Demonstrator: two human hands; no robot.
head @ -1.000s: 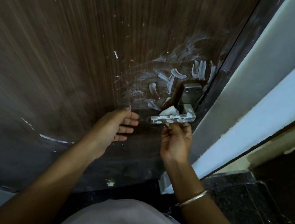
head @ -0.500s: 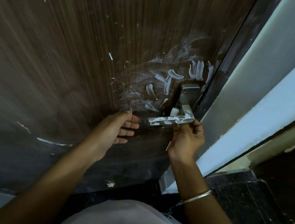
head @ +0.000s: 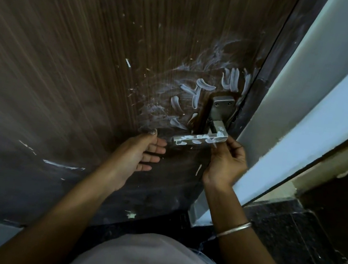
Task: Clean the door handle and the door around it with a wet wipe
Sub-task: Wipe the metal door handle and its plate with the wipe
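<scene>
1. We saw the door handle (head: 199,139), a squared metal lever smeared with white patches, jutting from its plate (head: 221,110) near the right edge of the dark wood-grain door (head: 88,60).
2. Our right hand (head: 225,161) sat just under the lever's right end, at the bend where it turns toward the plate.
3. That hand's grip was curled, fingers bent inward and fingertips touching the lever's underside near the corner; we could not tell whether it actually pinched the metal or held anything, and we could make out no wipe in it.
4. The right wrist was raised, palm facing us and slightly left, with a thin metal bangle (head: 234,229) on the forearm.
5. Our left hand (head: 142,152) lay to the left of the lever's free end, close beside it but apart from it.
6. Its grip was open and empty: fingers extended and loosely spread toward the right, thumb tip resting against the door just below the smeared area.
7. The left forearm reached up from the lower left, palm turned rightward.
8. White streaks (head: 198,90) and hazy smears covered the door above and left of the plate, and a short white mark (head: 198,169) sat on the door just left of the right wrist.
</scene>
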